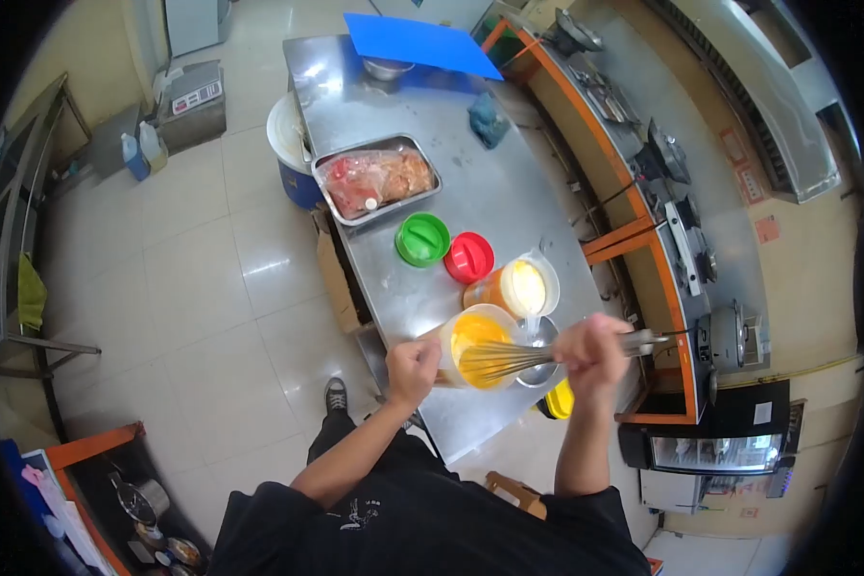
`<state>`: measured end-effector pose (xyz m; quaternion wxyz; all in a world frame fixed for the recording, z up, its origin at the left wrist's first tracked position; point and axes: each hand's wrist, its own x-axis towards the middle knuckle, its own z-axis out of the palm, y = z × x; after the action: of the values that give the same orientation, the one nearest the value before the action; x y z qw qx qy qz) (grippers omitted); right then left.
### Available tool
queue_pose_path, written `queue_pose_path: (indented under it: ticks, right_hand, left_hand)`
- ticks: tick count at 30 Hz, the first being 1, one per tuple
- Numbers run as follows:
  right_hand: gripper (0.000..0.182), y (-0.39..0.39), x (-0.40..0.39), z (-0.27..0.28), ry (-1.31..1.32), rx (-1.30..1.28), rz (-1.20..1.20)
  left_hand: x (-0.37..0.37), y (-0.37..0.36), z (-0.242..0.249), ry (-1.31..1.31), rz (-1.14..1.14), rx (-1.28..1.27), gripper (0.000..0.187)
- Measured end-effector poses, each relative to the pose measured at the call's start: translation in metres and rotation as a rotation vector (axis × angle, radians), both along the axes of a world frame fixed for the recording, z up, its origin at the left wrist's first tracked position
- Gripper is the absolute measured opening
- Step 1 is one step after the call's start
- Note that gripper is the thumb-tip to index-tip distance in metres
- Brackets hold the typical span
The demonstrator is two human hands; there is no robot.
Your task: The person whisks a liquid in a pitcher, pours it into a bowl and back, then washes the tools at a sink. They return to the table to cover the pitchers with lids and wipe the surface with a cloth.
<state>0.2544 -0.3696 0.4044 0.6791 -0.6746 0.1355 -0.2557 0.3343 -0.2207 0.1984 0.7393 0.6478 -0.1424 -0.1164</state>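
The right hand point(592, 353) is closed around the handle of a wire whisk point(501, 361), whose wires reach into the mouth of a white container point(448, 340) with yellow-orange contents. The left hand point(413, 372) is clamped on that container's left side, its fingers curled in. The hands are apart, one on each side of the mouth. The container is at the near end of the steel desk point(461, 420); whether its base touches the desk is hidden.

Space around it is tight. A second container point(487, 290), with pale contents, is just beyond it, and a steel bowl point(540, 382) lies to its right, partly covered by the whisk and right hand. Past them are a red lid point(468, 257) and a green lid point(422, 240), side by side. Farther along, a metal tray point(356, 223) holds a clear plastic bag of reddish meat point(363, 180), near the left edge. A crumpled blue-green cloth point(489, 122) lies toward the right edge, and a blue board point(422, 45) partly covers a small bowl point(388, 70) at the far end. A bucket point(300, 189) stands beside the desk's left edge; a yellow-and-black item point(558, 400) is by the right edge, near the steel bowl.
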Motion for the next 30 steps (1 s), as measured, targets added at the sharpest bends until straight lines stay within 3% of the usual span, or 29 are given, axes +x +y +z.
queue_pose_path:
  ticks: [1, 4, 7, 10, 11, 14, 15, 19, 20, 23, 26, 28, 30]
  right_hand:
    - [0.043, -0.004, -0.002, 0.005, -0.079, 0.026, 0.08]
    - [0.042, 0.009, 0.014, 0.0, -0.294, 0.076, 0.127]
    - [0.036, 0.013, 0.019, 0.0, -0.333, -0.141, -0.439]
    - [0.03, 0.0, 0.018, 0.002, -0.377, -0.053, -0.499]
    - [0.034, 0.001, 0.019, 0.005, -0.393, 0.12, -0.36]
    - [0.041, -0.011, 0.013, 0.025, -0.484, 0.207, -0.18]
    - [0.042, -0.018, 0.011, 0.019, -0.509, 0.224, -0.357]
    - [0.04, 0.006, 0.031, -0.048, -0.013, 0.071, -0.336]
    - [0.04, -0.002, 0.02, -0.022, -0.06, 0.055, -0.357]
    - [0.038, -0.008, 0.006, -0.016, -0.295, 0.222, -0.338]
    - [0.046, 0.022, 0.026, -0.052, 0.112, 0.078, -0.282]
    - [0.039, -0.004, 0.0, -0.007, -0.209, 0.195, -0.247]
    - [0.038, 0.017, 0.006, -0.037, -0.063, 0.195, -0.284]
  left_hand:
    - [0.0, 0.003, -0.003, -0.073, -0.039, 0.072, 0.029]
    - [0.001, 0.004, 0.016, 0.035, -0.046, -0.078, 0.029]
    - [0.004, 0.005, 0.023, 0.022, -0.033, -0.108, 0.029]
    - [0.007, 0.009, 0.03, -0.015, -0.041, -0.091, 0.029]
    - [0.009, 0.009, 0.032, -0.034, -0.044, -0.082, 0.029]
    - [0.011, 0.01, 0.036, -0.072, -0.039, -0.09, 0.029]
    - [0.013, 0.009, 0.037, -0.054, -0.038, -0.081, 0.029]
    - [0.009, 0.005, 0.019, 0.027, -0.039, -0.001, 0.03]
    - [0.015, 0.006, 0.012, 0.031, -0.014, 0.025, 0.03]
    - [0.008, 0.006, 0.016, 0.033, 0.009, -0.024, 0.032]
    - [-0.002, 0.009, 0.004, 0.09, -0.061, 0.057, 0.033]
    - [0.007, 0.008, -0.003, 0.056, -0.039, 0.009, 0.034]
    - [-0.001, 0.012, -0.001, 0.027, -0.021, 0.012, 0.036]
